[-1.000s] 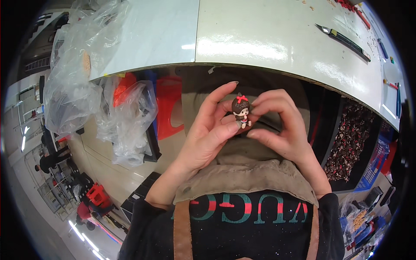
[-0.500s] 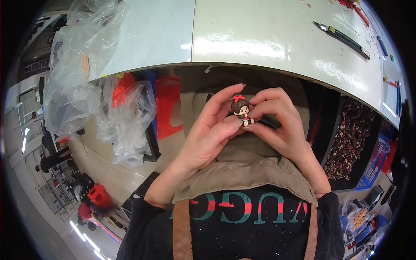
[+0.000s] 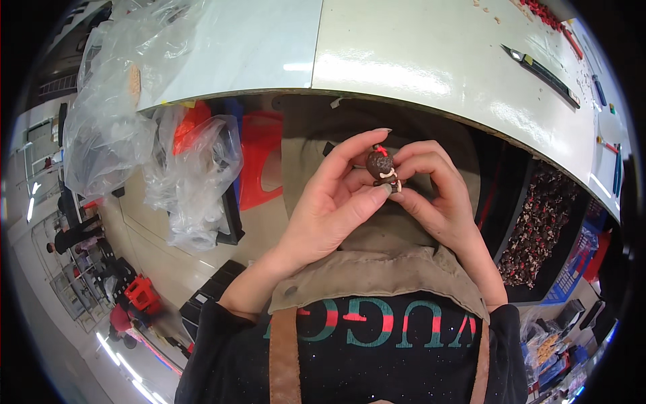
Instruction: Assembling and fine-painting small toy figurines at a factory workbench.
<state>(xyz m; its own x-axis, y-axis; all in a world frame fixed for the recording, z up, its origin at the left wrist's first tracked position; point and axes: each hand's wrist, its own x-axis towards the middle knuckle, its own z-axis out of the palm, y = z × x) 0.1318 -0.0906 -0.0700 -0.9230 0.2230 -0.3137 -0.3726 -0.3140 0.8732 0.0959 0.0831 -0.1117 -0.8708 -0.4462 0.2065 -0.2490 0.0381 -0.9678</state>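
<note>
A small doll figurine (image 3: pixel 381 163) with dark brown hair and a red bow is held over my lap, just off the table's front edge. My left hand (image 3: pixel 346 192) pinches its lower body between thumb and fingers, with the index finger raised beside the bow. My right hand (image 3: pixel 434 178) grips it from the other side, thumb near the feet and fingertips by the head. The brown back of the head faces up and the face is turned aside. A brown apron (image 3: pixel 383 269) lies beneath both hands.
The white table (image 3: pixel 377 60) runs across the front, with a black utility knife (image 3: pixel 542 75) on it. Clear plastic bags (image 3: pixel 195 182) hang at the left beside a red stool (image 3: pixel 259 165). At the right, a black bin (image 3: pixel 538 225) holds many small brown, red and cream pieces.
The figurine has been rotated between my fingers: its face pointed up before, and now the back of its head does. My view has shifted slightly.
</note>
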